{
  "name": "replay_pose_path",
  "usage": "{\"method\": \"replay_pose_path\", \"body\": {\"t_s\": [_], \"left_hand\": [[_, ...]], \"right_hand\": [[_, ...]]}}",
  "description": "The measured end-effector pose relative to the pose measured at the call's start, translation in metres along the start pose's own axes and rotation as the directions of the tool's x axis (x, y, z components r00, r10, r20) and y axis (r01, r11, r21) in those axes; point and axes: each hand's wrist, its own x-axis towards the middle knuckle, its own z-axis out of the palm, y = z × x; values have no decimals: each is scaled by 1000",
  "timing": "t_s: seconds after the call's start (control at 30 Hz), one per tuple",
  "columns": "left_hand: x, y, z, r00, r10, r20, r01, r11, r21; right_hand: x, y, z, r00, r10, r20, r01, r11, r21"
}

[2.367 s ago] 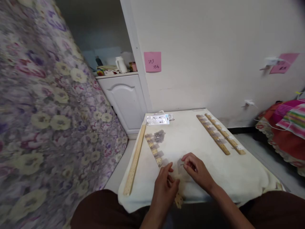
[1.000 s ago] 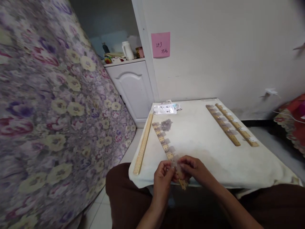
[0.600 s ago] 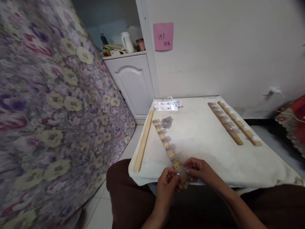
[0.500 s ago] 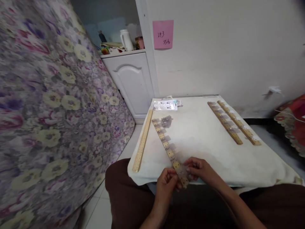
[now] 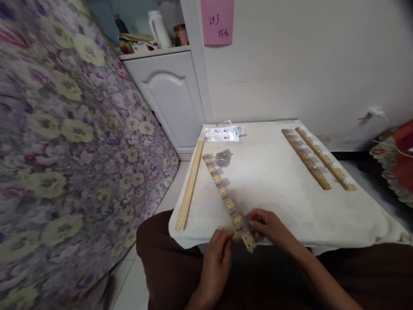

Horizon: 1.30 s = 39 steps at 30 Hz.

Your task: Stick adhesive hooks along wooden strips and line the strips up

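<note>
A narrow wooden strip with holes (image 5: 229,204) slants across the table toward me, its near end past the front edge. Translucent plastic pieces (image 5: 222,183) sit along it at intervals. Near that end, my right hand (image 5: 266,224) is closed, thumb and fingers pinching a clear plastic piece (image 5: 248,223) at the strip's right side. My left hand (image 5: 217,254) is closed on the other side, its fingertips together at the strip's left edge; what they grip is too blurred to make out. A small heap of clear plastic pieces with shiny metal bits (image 5: 223,158) lies beside the far end.
Another holed wooden strip (image 5: 189,189) lies along the table's left edge. Two strips bearing plastic pieces (image 5: 305,157) lie at the right. Clear packaging (image 5: 221,134) rests at the back of the cloth-covered table (image 5: 274,172). A floral curtain (image 5: 74,172) hangs at left.
My left hand has shifted left, off the strip's face to its edge, uncovering more of the near end. My right hand still pinches the plastic. The camera view has tilted down slightly.
</note>
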Motion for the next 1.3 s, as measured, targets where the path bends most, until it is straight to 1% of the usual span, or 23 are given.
{"method": "replay_pose_path", "body": {"t_s": [0.1,0.2,0.3,0.37,0.5,0.7,0.83,0.93,1.0,1.03,1.07,1.1,1.13,1.17,1.2,1.23,1.3], "left_hand": [[-4,-4,-2,987,118,112,-128,988,84],[-7,-15,-1,959,208,193,-244,951,190],[-7,-28,0,921,324,216,-377,881,285],[-7,-34,1,898,379,225,-436,839,325],[-6,-40,3,876,414,247,-481,793,374],[-5,-43,7,861,439,256,-508,767,392],[-6,-47,8,863,440,248,-504,782,367],[-8,-49,9,875,420,240,-478,827,296],[-10,-48,11,894,384,231,-430,879,206],[-11,-45,12,914,340,221,-377,914,151],[-12,-42,13,939,274,205,-298,950,92],[-13,-39,14,965,186,185,-194,981,26],[-14,-34,15,984,81,162,-74,996,-51],[-14,-30,16,990,-31,141,50,989,-136],[-14,-25,17,982,-136,133,164,960,-226],[-13,-21,18,965,-225,138,257,915,-311],[-10,-15,18,919,-348,186,394,811,-432]], "right_hand": [[-1,-1,-1,1000,-6,19,6,1000,-3],[-1,-2,-2,1000,8,30,-8,1000,4],[-1,-3,-2,999,19,30,-19,1000,-12],[-1,-2,-2,999,13,30,-12,1000,-24],[-1,1,-2,1000,5,26,-4,999,-32],[-1,3,-2,1000,-5,22,6,1000,-27],[-2,1,-2,1000,-2,28,3,1000,-26],[-2,0,-2,1000,-1,29,1,1000,-26],[-1,0,-2,1000,3,24,-2,1000,-28],[-1,0,-2,1000,3,22,-3,999,-32],[-1,0,-2,1000,2,21,-2,999,-37],[-1,0,-2,1000,1,20,0,999,-41],[-1,0,-2,1000,2,17,-1,999,-44],[-1,0,-2,1000,5,15,-4,999,-49],[-2,-1,-2,1000,8,12,-7,999,-53],[-2,-1,-2,1000,11,8,-10,998,-57],[-3,-2,-2,1000,12,7,-12,998,-64]]}}
